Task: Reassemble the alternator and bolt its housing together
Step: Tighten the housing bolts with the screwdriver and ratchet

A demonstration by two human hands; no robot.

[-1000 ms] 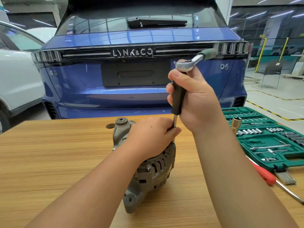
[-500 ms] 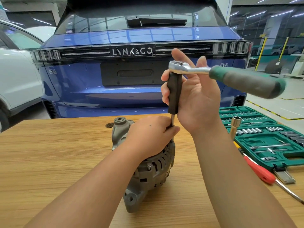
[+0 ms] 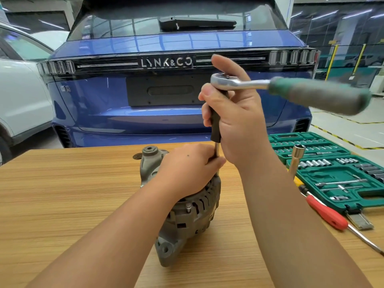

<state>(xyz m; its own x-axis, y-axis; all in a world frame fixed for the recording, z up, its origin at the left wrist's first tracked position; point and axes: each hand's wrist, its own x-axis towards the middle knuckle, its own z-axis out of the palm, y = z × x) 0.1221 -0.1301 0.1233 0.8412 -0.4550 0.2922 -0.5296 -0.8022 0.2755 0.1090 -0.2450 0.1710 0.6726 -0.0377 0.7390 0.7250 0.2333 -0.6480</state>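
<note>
Alternator [image 3: 187, 213] sits on the wooden surface [image 3: 62, 204], roughly mid-frame, tilted w/ one mounting ear toward the viewer and another up at the back. Left hand [image 3: 187, 169] rests over the top of the housing, fingers curled round it, fingertips by the steel shaft of the extension bar [image 3: 215, 125]. Bar stands upright on the alternator's right edge; right hand [image 3: 239, 121] is wrapped round its black grip, thumb up near the top. Ratchet [image 3: 291, 90] sits on the bar's top end, chrome head above the fist, green handle sticking out to the right, blurred. To the right on the surface: open green socket set case [image 3: 332, 173], a brass-coloured tube socket [image 3: 296, 161] standing near it, and a red-handled screwdriver [image 3: 328, 215]. Blue Lynk & Co car [image 3: 166, 80] behind the surface, white car [image 3: 20, 100] at left.
</note>
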